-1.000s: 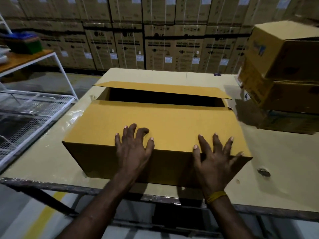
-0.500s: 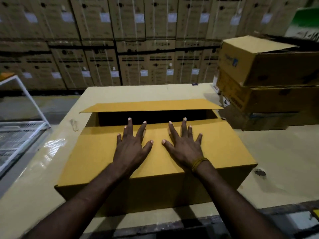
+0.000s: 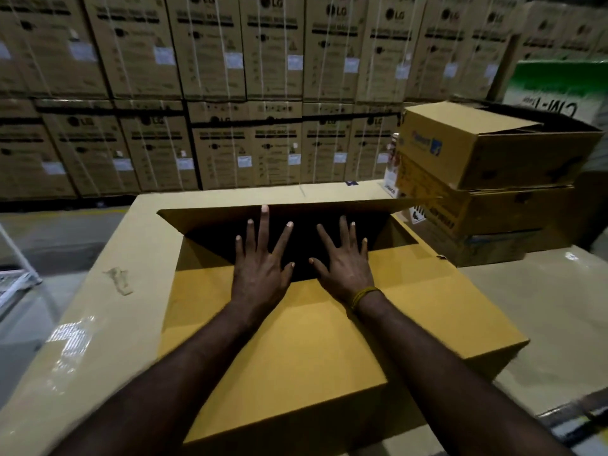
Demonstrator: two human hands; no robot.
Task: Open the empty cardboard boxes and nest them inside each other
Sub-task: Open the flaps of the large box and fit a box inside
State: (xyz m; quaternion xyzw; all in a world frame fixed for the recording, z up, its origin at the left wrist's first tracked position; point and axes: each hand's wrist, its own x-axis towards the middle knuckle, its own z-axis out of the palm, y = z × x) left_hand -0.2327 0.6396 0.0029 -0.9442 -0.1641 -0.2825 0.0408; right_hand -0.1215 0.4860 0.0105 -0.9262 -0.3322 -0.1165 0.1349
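A large yellow-brown cardboard box lies on the table in front of me. Its near top flap is flat and its far flap is raised, leaving a dark gap between them. My left hand and my right hand reach side by side over the near flap's far edge, fingers straight and spread above the gap. The left fingertips come up to the raised far flap. Neither hand holds anything. A yellow band circles my right wrist.
A stack of smaller cardboard boxes stands at the right on the table. A wall of strapped LG cartons fills the background. A green and white carton shows at far right. A white metal frame sits at left.
Both hands slid forward from the box's near edge across the near flap to the gap. The far flap now stands higher and the gap is wider.
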